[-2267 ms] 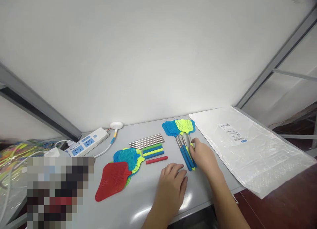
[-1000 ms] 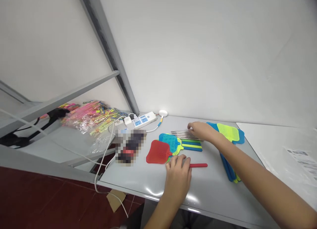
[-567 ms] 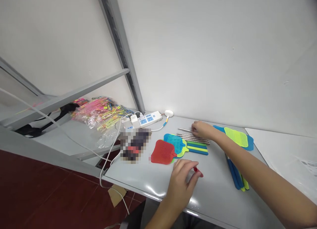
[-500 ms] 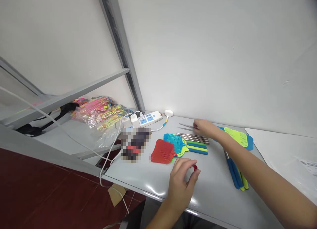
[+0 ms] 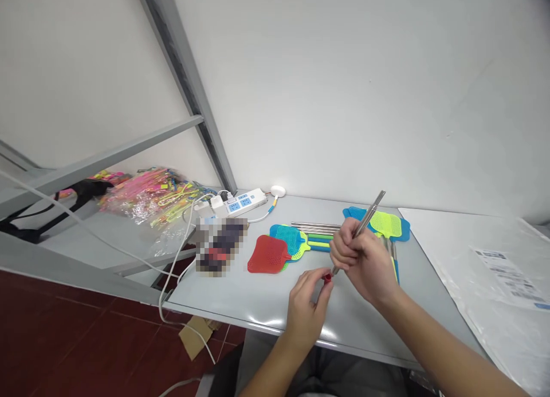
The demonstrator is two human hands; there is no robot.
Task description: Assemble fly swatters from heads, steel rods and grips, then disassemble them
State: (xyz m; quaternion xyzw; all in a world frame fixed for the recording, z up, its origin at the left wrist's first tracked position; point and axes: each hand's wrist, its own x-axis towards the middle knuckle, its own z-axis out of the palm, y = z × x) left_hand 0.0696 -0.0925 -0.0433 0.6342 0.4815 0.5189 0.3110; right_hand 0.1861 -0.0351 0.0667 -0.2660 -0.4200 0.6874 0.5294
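My left hand (image 5: pixel 306 306) pinches a small red tube (image 5: pixel 328 278) between thumb and fingers, its open end facing up. The rest of that tube is hidden by the hand. A slim metal rod (image 5: pixel 373 210) is gripped in my right hand (image 5: pixel 363 262), held at a slant. The rod's lower tip is at the red tube's mouth; whether it is inside I cannot tell. Left of my hands lie a red fly swatter head (image 5: pixel 268 255) and a blue one (image 5: pixel 287 240). Coloured handles (image 5: pixel 318 243) and more metal rods (image 5: pixel 315 228) lie behind them.
Blue and yellow-green swatter heads (image 5: pixel 385 224) lie behind my right hand. White plastic packaging (image 5: pixel 464 236) covers the table's right side. A power strip (image 5: pixel 247 202) with cables and a pixelated object (image 5: pixel 221 249) are at left. Bagged colourful items (image 5: pixel 150 193) sit beyond the metal frame.
My right hand has come from the back of the table to my left hand, bringing a metal rod upright to the red tube. The camera view has shifted slightly right.
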